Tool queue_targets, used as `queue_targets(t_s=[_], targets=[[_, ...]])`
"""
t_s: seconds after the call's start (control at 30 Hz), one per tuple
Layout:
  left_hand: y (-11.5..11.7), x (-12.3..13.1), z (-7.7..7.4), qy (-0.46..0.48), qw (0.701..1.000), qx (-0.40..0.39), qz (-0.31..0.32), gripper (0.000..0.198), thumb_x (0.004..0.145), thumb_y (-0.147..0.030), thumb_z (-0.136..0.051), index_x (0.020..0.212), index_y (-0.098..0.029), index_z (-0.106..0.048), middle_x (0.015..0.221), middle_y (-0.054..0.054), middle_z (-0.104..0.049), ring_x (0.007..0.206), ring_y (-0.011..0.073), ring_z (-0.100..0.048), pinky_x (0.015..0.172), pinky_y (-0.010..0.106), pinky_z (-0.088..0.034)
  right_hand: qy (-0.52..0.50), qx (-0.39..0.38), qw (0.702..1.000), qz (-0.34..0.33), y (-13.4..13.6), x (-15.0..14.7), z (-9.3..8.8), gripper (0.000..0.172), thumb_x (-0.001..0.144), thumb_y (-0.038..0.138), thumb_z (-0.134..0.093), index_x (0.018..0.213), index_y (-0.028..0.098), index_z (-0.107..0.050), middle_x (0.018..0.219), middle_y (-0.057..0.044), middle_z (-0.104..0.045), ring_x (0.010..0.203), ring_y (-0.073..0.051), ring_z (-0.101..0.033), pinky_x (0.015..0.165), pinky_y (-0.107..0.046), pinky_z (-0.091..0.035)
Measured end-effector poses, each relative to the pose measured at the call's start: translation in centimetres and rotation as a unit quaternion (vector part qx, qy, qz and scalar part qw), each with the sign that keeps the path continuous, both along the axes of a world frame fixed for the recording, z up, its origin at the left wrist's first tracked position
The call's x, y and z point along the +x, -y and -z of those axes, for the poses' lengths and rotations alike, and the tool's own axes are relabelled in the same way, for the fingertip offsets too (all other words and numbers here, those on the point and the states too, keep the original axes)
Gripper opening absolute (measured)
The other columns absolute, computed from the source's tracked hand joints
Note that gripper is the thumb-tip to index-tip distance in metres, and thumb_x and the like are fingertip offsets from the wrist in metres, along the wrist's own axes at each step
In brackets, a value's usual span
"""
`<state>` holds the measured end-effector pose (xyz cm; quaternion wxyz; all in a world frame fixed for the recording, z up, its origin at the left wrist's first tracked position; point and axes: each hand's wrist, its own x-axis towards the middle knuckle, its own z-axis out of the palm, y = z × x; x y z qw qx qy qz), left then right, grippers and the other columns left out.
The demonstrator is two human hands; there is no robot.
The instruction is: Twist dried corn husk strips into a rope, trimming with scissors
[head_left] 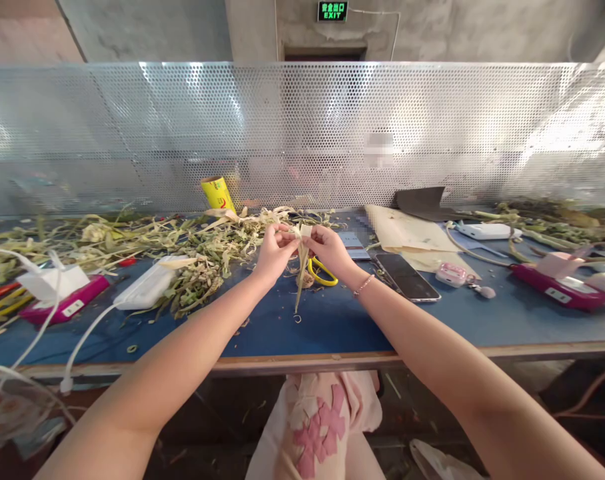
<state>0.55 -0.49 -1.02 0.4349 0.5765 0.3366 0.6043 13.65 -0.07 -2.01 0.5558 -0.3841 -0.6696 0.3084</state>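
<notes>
Between my two hands, above the middle of the blue table, is a pale strip of dried leaf [303, 257] with its long end hanging down. My left hand [276, 250] pinches it from the left near the top. From the other side my right hand [329, 248] grips the same strip, fingers closed. The fingertips nearly meet, so the exact fold or knot there is hard to make out. Just below and behind my right hand lie scissors with yellow handles [324, 273], partly hidden. A heap of dried leaves and stalks [202, 267] spreads to the left of my hands.
A phone [407, 277], a pink earbud case [451, 273] and brown paper [407, 230] lie right. Purple power strips [557, 288] with cables sit at both sides, and a white adapter [145, 283] at left. A yellow roll [217, 195] stands before the perforated metal screen [302, 133].
</notes>
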Motion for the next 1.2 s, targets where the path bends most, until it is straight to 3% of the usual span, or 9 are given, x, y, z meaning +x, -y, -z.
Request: queue_targets(t_s=[0.23, 0.57, 0.8, 0.93, 1.2], targets=[[-0.1, 0.2, -0.2, 0.070, 0.996, -0.055, -0.009, 0.038, 0.056, -0.010, -0.068, 0.080, -0.019, -0.039, 0.059, -0.007, -0.054, 0.054, 0.0083, -0.055, 0.057, 0.024, -0.047, -0.002, 0.016, 1.000, -0.021, -0.2, -0.2, 0.3, 0.013, 0.072, 0.029, -0.049, 0.068, 0.020, -0.041, 0.058, 0.005, -0.046, 0.052, -0.009, -0.047, 0.051, -0.024, -0.039], [0.1, -0.1, -0.8, 0.098, 0.995, -0.036, -0.002, 0.040, 0.056, -0.018, -0.071, 0.080, -0.020, -0.039, 0.059, -0.007, -0.055, 0.056, 0.0082, -0.056, 0.061, 0.025, -0.048, -0.023, 0.077, 0.997, -0.003, 0.8, -0.3, -0.4, 0.007, 0.073, 0.027, -0.048, 0.072, 0.020, -0.046, 0.060, 0.004, -0.046, 0.052, -0.009, -0.042, 0.051, -0.023, -0.037], [0.1, -0.1, -0.1, 0.016, 0.998, -0.005, 0.055, 0.047, 0.053, -0.025, -0.075, 0.084, -0.020, -0.040, 0.067, -0.004, -0.061, 0.063, 0.0114, -0.060, 0.063, 0.027, -0.048, -0.046, 0.022, 0.998, 0.036, 0.8, -0.2, -0.7, 0.018, 0.068, 0.032, -0.056, 0.067, 0.021, -0.042, 0.056, 0.005, -0.048, 0.049, -0.009, -0.045, 0.049, -0.025, -0.039], [-0.1, -0.2, 0.1, -0.034, 0.998, 0.034, 0.040, 0.049, 0.051, -0.021, -0.075, 0.084, -0.020, -0.040, 0.066, -0.005, -0.061, 0.062, 0.0103, -0.060, 0.064, 0.025, -0.047, -0.029, 0.019, 0.998, 0.052, 0.9, -0.1, -0.9, 0.021, 0.068, 0.034, -0.057, 0.063, 0.020, -0.042, 0.052, 0.005, -0.046, 0.047, -0.010, -0.046, 0.049, -0.025, -0.039], [-0.2, -0.2, 0.1, -0.005, 1.000, 0.004, 0.007, 0.040, 0.058, -0.020, -0.071, 0.084, -0.020, -0.041, 0.063, -0.004, -0.059, 0.059, 0.0107, -0.057, 0.058, 0.024, -0.043, 0.024, 0.016, 0.999, 0.046, 0.8, -0.1, -0.5, 0.014, 0.074, 0.032, -0.052, 0.067, 0.020, -0.047, 0.054, 0.003, -0.051, 0.051, -0.012, -0.051, 0.057, -0.027, -0.041]])
